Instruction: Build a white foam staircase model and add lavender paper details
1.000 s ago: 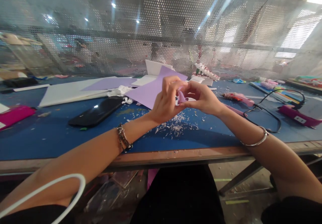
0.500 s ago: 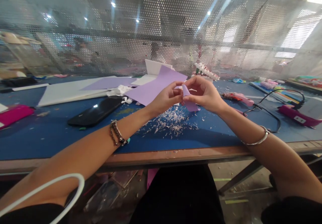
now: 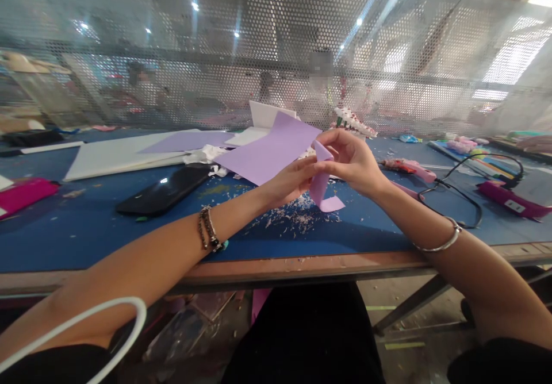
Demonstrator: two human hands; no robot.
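Between my two hands hangs a curled strip of purple paper (image 3: 319, 187), its lower end bent out to the right. My right hand (image 3: 353, 160) pinches its upper part between thumb and fingers. From the left, my left hand (image 3: 293, 183) reaches in with its fingertips closed on the same strip; the far fingers are partly hidden. Below the hands, small pale paper shreds (image 3: 295, 217) lie scattered on the blue tabletop (image 3: 259, 245). Just behind them rests a larger purple sheet (image 3: 267, 151).
Left of my hands lie a black phone (image 3: 166, 191), crumpled white paper (image 3: 206, 155), a white sheet (image 3: 121, 157) and a magenta case (image 3: 28, 197). On the right are a pink-handled tool (image 3: 418, 170) with a black cord (image 3: 472, 206) and another magenta case (image 3: 511, 199). A perforated metal screen (image 3: 284, 39) stands behind.
The strip has uncurled and hangs lower, showing more of its length. My left hand has moved slightly right and down along it. My right hand stays nearly in place.
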